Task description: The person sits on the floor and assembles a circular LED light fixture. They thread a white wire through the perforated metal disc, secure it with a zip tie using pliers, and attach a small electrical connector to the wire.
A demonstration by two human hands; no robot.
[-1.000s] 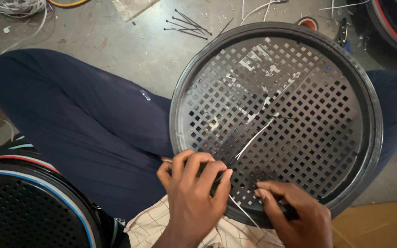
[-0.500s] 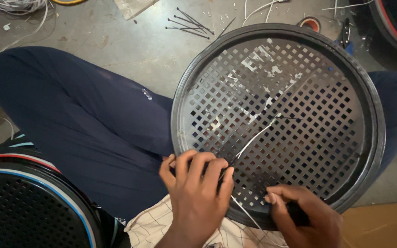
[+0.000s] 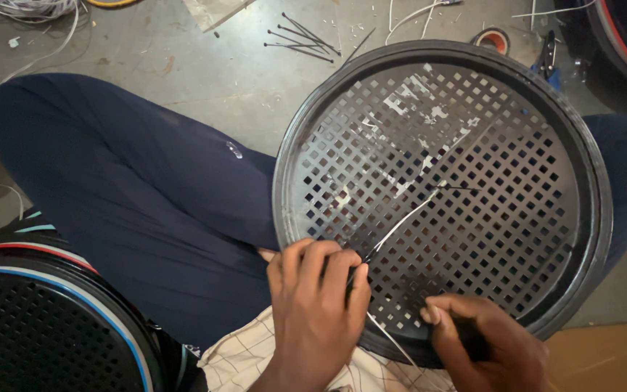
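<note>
Our left hand (image 3: 317, 305) pinches a thin pale wire (image 3: 408, 218) against the round black perforated metal grille (image 3: 444, 189); our right hand (image 3: 484, 345), partly cut off, is closed on its rim.

One round perforated black grille (image 3: 473, 167) on lap, second grille (image 3: 30, 327) lower left, two hands.

The left hand (image 3: 318, 308) lies knuckles up with its fingers curled together and fingertips pressed downward. The right hand (image 3: 484, 348), just beside it toward the lower edge of view, is closed into a loose fist, thumb tucked forward.
</note>
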